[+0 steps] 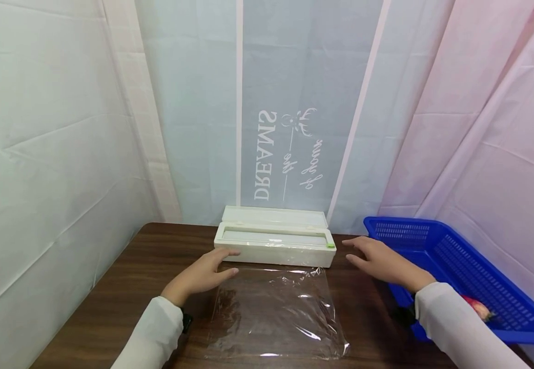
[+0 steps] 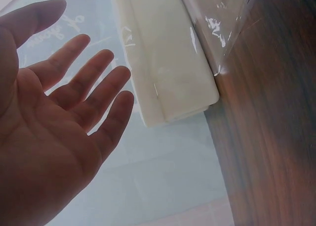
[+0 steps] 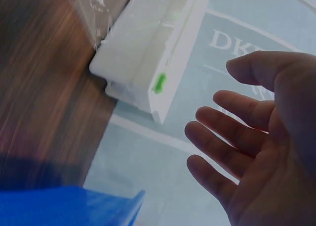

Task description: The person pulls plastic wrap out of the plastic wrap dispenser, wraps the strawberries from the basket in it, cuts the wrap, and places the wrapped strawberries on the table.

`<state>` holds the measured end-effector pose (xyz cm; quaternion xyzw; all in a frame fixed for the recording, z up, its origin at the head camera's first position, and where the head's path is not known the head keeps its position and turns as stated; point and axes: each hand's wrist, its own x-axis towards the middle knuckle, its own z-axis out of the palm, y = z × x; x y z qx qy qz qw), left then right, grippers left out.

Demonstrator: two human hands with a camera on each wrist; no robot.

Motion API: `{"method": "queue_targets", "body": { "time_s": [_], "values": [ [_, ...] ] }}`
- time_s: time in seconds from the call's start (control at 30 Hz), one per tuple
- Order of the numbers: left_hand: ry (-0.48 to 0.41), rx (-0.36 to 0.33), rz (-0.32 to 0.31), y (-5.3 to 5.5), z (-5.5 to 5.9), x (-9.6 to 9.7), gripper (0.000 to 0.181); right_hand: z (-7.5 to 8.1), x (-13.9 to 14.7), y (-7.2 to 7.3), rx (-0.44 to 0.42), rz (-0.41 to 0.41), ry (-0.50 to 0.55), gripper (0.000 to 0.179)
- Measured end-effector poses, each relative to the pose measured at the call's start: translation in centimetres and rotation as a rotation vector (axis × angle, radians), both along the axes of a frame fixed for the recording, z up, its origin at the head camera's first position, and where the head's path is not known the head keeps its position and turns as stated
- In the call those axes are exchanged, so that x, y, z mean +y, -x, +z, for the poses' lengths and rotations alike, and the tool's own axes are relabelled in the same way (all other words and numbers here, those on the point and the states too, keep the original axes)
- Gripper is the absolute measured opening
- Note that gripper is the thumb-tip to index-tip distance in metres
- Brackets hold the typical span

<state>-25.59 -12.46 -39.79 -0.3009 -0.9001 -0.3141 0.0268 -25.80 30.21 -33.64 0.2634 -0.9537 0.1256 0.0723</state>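
A white cling film dispenser with its lid raised stands at the back of the table. Clear film spreads from its front toward me across the wood, wrinkled at the right side. A small green slider sits at the dispenser's right end. My left hand hovers by the dispenser's left front corner, its fingers spread and holding nothing in the left wrist view. Off the right end, my right hand is apart from the box, fingers relaxed, palm bare in the right wrist view.
A blue plastic basket stands on the right, beside and partly behind my right forearm. Inside it lies a red and pale item, partly hidden by the sleeve. Printed curtains hang behind the dark wooden table.
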Motion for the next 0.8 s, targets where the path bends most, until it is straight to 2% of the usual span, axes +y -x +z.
{"method": "queue_targets", "body": {
  "time_s": [0.23, 0.43, 0.8],
  "values": [
    [-0.017, -0.031, -0.036, -0.3, 0.0, 0.5, 0.05, 1.5, 1.8, -0.6, -0.009, -0.029, -0.035, 0.041],
    [-0.006, -0.009, -0.075, -0.6, -0.3, 0.9, 0.046, 2.4, 4.1, -0.6, 0.019, -0.062, -0.046, 0.04],
    [-0.004, -0.042, -0.132, -1.1, -1.0, 1.7, 0.048, 2.3, 8.6, -0.8, 0.014, -0.118, -0.055, 0.042]
  ]
}}
